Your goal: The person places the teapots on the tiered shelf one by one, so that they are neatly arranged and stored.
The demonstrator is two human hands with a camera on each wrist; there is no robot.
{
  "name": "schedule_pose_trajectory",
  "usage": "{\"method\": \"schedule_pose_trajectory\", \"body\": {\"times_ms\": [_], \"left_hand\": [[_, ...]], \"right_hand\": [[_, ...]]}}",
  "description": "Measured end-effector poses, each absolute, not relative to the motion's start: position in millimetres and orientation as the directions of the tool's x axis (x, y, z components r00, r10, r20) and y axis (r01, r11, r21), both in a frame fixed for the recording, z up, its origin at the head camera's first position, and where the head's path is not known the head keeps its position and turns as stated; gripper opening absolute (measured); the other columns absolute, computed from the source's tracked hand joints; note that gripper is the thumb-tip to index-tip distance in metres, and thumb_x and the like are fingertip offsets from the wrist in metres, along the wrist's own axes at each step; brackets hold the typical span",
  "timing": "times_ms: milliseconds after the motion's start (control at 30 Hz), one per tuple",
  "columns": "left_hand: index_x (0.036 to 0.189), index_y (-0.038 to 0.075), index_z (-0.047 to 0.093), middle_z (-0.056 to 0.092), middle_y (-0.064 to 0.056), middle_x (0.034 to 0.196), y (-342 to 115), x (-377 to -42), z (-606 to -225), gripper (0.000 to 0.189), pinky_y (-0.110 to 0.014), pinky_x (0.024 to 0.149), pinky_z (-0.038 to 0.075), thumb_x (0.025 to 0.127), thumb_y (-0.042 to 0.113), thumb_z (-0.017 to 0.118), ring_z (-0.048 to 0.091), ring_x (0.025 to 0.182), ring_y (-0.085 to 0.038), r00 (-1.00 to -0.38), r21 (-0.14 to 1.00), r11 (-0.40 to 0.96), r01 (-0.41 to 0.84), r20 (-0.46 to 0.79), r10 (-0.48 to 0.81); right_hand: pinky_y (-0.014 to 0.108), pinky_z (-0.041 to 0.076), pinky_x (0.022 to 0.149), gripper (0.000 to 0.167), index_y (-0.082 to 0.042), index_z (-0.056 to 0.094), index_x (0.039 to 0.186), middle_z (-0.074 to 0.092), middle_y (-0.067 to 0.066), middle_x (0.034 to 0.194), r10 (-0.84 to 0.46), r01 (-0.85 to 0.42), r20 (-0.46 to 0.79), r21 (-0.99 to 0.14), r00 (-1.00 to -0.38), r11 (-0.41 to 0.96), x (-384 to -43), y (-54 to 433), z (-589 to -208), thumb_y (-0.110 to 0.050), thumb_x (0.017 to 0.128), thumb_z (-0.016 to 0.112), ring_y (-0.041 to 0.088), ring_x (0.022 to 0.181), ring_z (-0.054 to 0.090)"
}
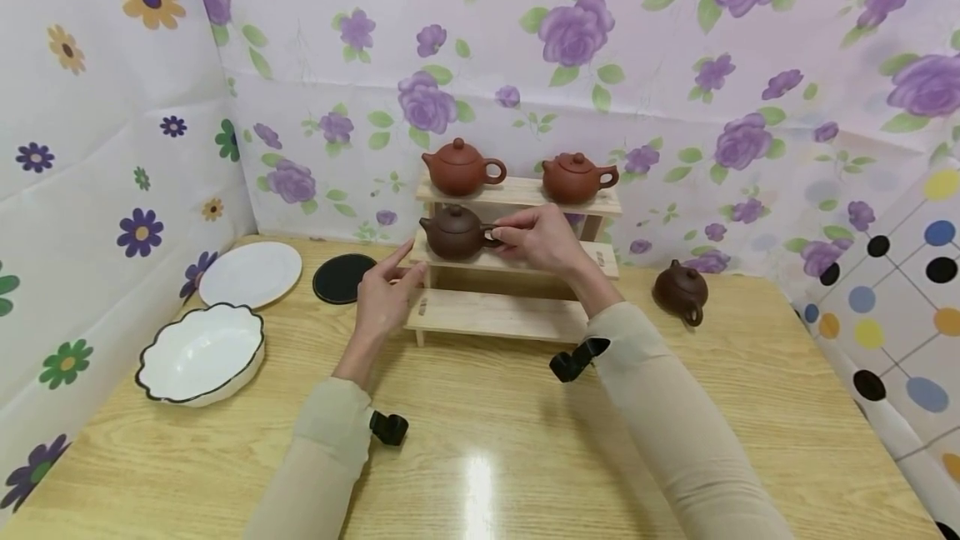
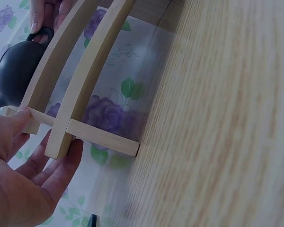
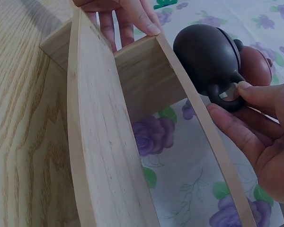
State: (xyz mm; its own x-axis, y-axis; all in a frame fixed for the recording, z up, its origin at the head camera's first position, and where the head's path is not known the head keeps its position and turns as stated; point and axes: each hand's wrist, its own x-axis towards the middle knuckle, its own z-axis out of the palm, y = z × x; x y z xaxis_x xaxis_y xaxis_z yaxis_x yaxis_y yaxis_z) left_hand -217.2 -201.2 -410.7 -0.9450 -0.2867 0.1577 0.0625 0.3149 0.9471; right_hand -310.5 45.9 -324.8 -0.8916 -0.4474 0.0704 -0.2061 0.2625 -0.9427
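Observation:
A dark brown teapot (image 1: pixel 455 233) sits at the left end of the middle tier of a three-step wooden rack (image 1: pixel 495 315), spout to the left. My right hand (image 1: pixel 542 242) pinches its loop handle between thumb and fingers, as the right wrist view also shows on the teapot (image 3: pixel 206 56). At the rack's left end, my left hand (image 1: pixel 386 294) grips the wood. In the left wrist view, that hand (image 2: pixel 31 177) has its thumb by the middle tier and fingers at the end of the tier below. Two reddish-brown teapots, one left (image 1: pixel 457 169) and one right (image 1: pixel 576 178), stand on the top tier.
Another dark brown teapot (image 1: pixel 681 290) stands on the table right of the rack, handle toward me. To the left are a white plate (image 1: pixel 251 273), a black round lid-like disc (image 1: pixel 343 279) and a white scalloped bowl (image 1: pixel 202 352) with a dark rim. Flowered cloth (image 1: pixel 300 40) hangs behind.

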Motion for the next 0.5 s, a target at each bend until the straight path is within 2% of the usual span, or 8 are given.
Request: {"method": "schedule_pose_trajectory", "body": {"times_ms": [133, 267, 367, 500], "left_hand": [[0.152, 0.035, 0.059, 0.080, -0.015, 0.108, -200.1, -217.7, -409.1, 0.051, -0.022, 0.051, 0.037, 0.103, 0.039, 0.071, 0.046, 0.050, -0.006, -0.942, 0.945, 0.319, 0.072, 0.169, -0.289], [0.153, 0.032, 0.059, 0.080, -0.015, 0.108, -199.6, -217.2, -408.9, 0.051, -0.022, 0.054, 0.039, 0.103, 0.037, 0.071, 0.055, 0.059, -0.009, -0.941, 0.943, 0.325, 0.071, 0.171, -0.292], [0.153, 0.032, 0.059, 0.080, -0.016, 0.108, -199.6, -216.8, -409.5, 0.051, -0.022, 0.055, 0.041, 0.103, 0.036, 0.071, 0.060, 0.065, -0.011, -0.942, 0.944, 0.323, 0.070, 0.169, -0.291], [0.152, 0.035, 0.059, 0.080, -0.015, 0.108, -199.4, -216.8, -410.8, 0.050, -0.022, 0.054, 0.041, 0.104, 0.036, 0.071, 0.058, 0.061, -0.012, -0.943, 0.946, 0.319, 0.065, 0.163, -0.291]], "right_hand": [[0.036, 0.064, 0.080, 0.024, 0.006, 0.077, 0.121, 0.076, 0.028, 0.117, -0.452, -0.203, 0.059, -0.939, -0.890, 0.278, -310.5, 47.5, -320.9, -0.005, 0.101, 0.070, 0.026, 0.091, 0.080], [0.037, 0.065, 0.079, 0.023, 0.003, 0.079, 0.120, 0.077, 0.025, 0.115, -0.451, -0.207, 0.043, -0.924, -0.891, 0.321, -310.1, 48.4, -318.3, -0.008, 0.101, 0.072, 0.030, 0.095, 0.080], [0.037, 0.065, 0.077, 0.023, 0.001, 0.079, 0.119, 0.079, 0.024, 0.111, -0.441, -0.208, 0.037, -0.915, -0.897, 0.346, -309.9, 48.3, -317.5, -0.010, 0.100, 0.074, 0.029, 0.090, 0.080], [0.035, 0.065, 0.072, 0.023, -0.001, 0.080, 0.119, 0.080, 0.022, 0.107, -0.425, -0.210, 0.034, -0.902, -0.905, 0.377, -310.1, 47.8, -318.0, -0.013, 0.100, 0.074, 0.023, 0.080, 0.080]]}}
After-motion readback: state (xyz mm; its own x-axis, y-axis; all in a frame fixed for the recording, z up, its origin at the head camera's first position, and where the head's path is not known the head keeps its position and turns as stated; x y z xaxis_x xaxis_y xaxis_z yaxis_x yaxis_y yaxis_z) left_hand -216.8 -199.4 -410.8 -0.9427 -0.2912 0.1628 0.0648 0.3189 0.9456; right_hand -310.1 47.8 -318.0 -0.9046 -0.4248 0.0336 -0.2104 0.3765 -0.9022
